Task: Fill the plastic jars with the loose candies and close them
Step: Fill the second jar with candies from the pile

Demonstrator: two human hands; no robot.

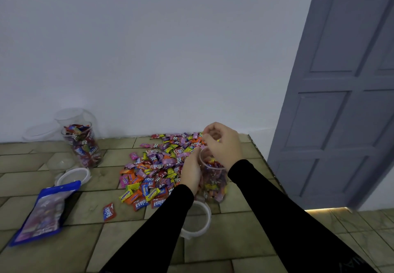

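Note:
A clear plastic jar [214, 182], largely filled with wrapped candies, stands on the tiled surface at centre right. My left hand [191, 171] grips its left side. My right hand [222, 144] hovers over the jar's mouth with fingers curled around a few candies. A wide pile of loose candies [157, 166] spreads to the left and behind the jar. A white jar lid [197, 219] lies just in front of the jar, partly under my left forearm. A second jar [85, 147], full of candies and open, stands at far left.
An empty clear jar [73, 116] and a clear lid [41, 131] sit by the wall behind the full jar. Another white lid [73, 175] and a blue candy bag [44, 211] lie at left. A single Relaxa candy [109, 211] lies apart. A grey door [341, 91] stands right.

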